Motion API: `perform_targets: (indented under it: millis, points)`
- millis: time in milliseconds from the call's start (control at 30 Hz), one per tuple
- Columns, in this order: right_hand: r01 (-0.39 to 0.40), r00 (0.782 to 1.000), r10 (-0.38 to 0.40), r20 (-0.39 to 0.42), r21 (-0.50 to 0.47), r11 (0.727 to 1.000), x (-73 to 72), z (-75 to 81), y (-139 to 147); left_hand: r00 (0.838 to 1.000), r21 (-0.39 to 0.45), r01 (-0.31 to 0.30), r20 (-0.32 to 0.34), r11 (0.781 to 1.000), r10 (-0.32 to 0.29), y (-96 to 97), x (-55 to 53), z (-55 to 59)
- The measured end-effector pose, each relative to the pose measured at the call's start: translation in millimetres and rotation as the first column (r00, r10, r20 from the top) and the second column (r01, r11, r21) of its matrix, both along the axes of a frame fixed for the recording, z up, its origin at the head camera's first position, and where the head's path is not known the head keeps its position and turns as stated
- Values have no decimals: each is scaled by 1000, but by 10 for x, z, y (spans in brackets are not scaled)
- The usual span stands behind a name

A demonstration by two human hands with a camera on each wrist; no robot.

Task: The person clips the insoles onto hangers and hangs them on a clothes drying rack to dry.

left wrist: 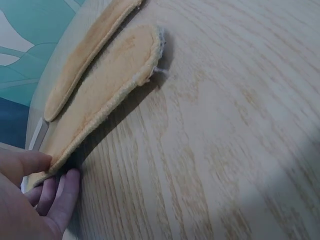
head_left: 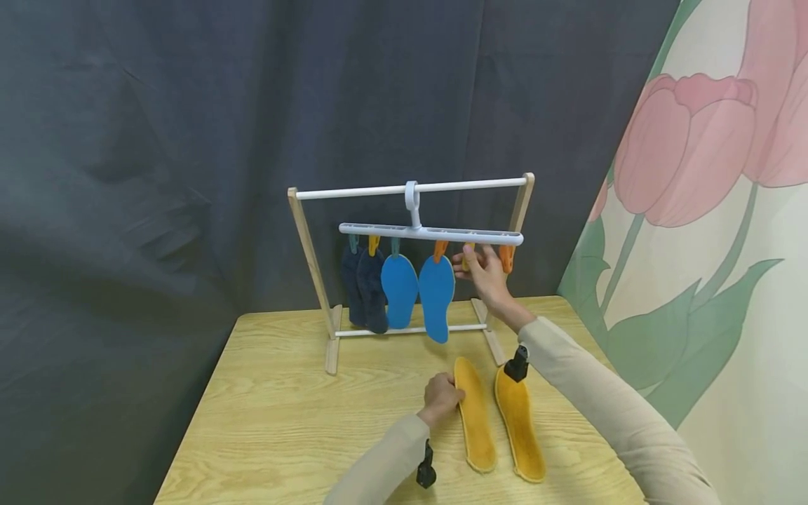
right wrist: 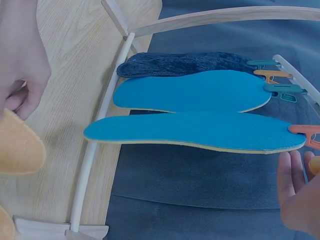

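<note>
My left hand (head_left: 440,398) pinches the edge of a yellow fuzzy insole (head_left: 475,421), thumb on top and fingers beneath, near its far end. To its right a second yellow insole (head_left: 521,429) lies on the table. Up at the hanger, my right hand (head_left: 491,277) holds a yellow clip (head_left: 468,257) between thumb and fingers. An orange clip (head_left: 507,258) hangs just right of that hand. Beside its fingers, a blue insole (right wrist: 200,132) hangs from another orange clip (right wrist: 305,129). The pale blue clip hanger (head_left: 432,233) tilts down slightly to the right.
The hanger hooks over the white top rod (head_left: 353,191) of a wooden rack (head_left: 312,259). Another blue insole (head_left: 400,291) and two dark fuzzy insoles (head_left: 372,291) hang left of centre. Behind the wooden table (head_left: 271,393) is a dark curtain (head_left: 158,175); a flower-painted wall (head_left: 694,280) stands right.
</note>
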State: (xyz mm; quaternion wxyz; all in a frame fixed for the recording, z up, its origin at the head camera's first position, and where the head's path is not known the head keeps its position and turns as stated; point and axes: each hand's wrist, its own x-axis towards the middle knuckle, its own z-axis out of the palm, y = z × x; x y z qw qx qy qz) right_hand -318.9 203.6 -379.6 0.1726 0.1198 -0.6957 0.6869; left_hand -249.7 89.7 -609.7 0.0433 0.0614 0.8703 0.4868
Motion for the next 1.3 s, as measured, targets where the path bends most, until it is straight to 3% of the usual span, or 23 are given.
perform_targets:
  millis: [200,667,1033,1300]
  points:
    - [7,1000,-7,22,-9,1000,2,8,-20,1000,46,1,-13,999,0,-33,-36,8]
    - [24,999,-22,31,-40,999,6,34,-35,999,68,30,-15,997,-29,-116,-44,130]
    - [70,997,-71,33,35,997,14,76,-14,999,103,29,-24,994,-27,-120,-107,81]
    - [92,995,-95,34,63,994,9,99,-16,1000,121,-6,-21,993,8,-127,-141,126]
